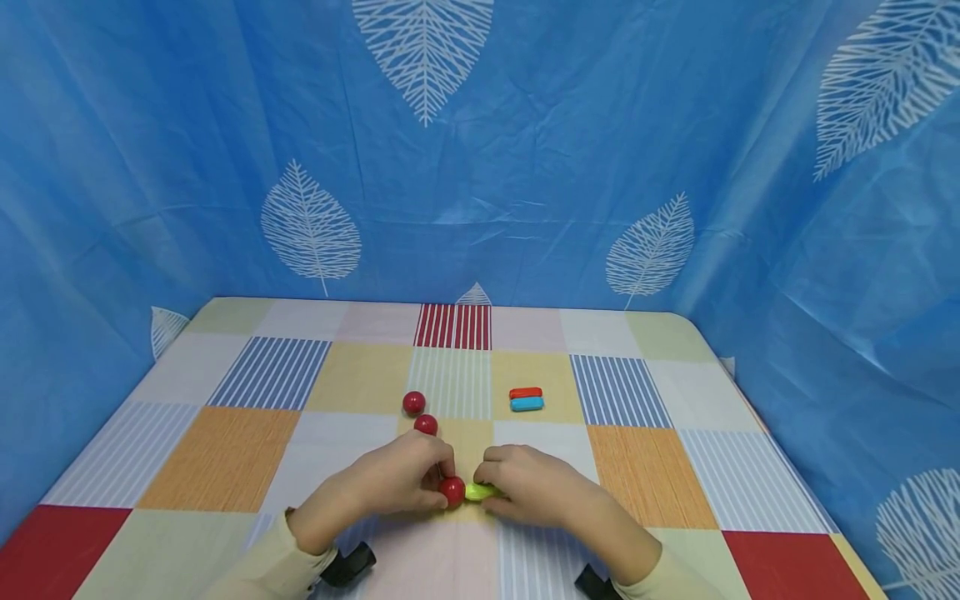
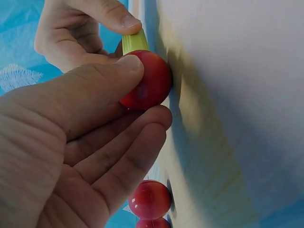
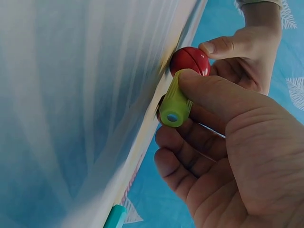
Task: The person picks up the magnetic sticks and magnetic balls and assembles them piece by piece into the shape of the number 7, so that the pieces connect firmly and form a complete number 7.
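My left hand pinches a glossy red ball between thumb and fingers, low over the tablecloth. With thumb and fingers, my right hand grips a short yellow-green ribbed rod. One end of the rod meets the ball's right side in the head view. A small round silvery spot shows on the rod's other end in the right wrist view. Just beyond the left hand, a second red ball sits on the cloth, and a third red ball lies behind it.
A red rod and a blue rod lie side by side, past the right hand. The table wears a patchwork cloth. Blue curtains with white leaf prints hang behind it and along both sides.
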`<state>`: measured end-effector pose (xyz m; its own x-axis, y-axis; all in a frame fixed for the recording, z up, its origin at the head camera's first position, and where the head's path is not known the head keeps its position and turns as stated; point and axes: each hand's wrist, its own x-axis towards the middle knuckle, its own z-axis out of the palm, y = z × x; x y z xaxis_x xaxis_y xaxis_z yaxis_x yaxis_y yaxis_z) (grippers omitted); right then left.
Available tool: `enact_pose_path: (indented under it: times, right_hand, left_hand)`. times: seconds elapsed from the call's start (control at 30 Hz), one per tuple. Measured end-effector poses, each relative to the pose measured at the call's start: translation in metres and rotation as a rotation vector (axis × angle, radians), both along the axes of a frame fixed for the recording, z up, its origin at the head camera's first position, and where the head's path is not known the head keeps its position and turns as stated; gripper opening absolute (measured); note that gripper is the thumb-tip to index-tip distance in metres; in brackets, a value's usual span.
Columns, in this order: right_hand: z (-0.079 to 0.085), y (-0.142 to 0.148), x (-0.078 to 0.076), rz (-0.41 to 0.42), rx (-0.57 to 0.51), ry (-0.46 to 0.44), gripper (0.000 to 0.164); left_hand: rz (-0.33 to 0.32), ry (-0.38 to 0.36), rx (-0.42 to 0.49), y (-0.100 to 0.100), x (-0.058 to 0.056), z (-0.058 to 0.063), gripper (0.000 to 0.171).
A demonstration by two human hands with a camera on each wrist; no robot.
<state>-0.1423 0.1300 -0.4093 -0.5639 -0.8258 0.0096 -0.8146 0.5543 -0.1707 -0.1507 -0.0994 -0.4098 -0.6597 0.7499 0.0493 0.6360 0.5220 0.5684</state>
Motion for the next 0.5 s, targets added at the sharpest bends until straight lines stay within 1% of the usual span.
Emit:
enact_pose_path:
  times: [0.2,0.37,0.5]
  right_hand:
    - [0.0009,-0.0022,0.0009,0.011,-0.005,0.001,0.011]
    - [0.0006,-0.0032,0.0014,0.031,-0.015,-0.001,0.011]
    - [-0.0004,-0.0037,0.0017,0.030,-0.018,-0.019,0.011]
  left_hand:
    - [0.001,0.010,-0.040,-0.0006,0.0003,0.0019,0.021]
    - [0.012,-0.014,-0.067,-0.0020,0.0004,0.0027,0.021]
    - [0.005,-0.025,-0.061,-0.0027,0.0006,0.0031,0.021]
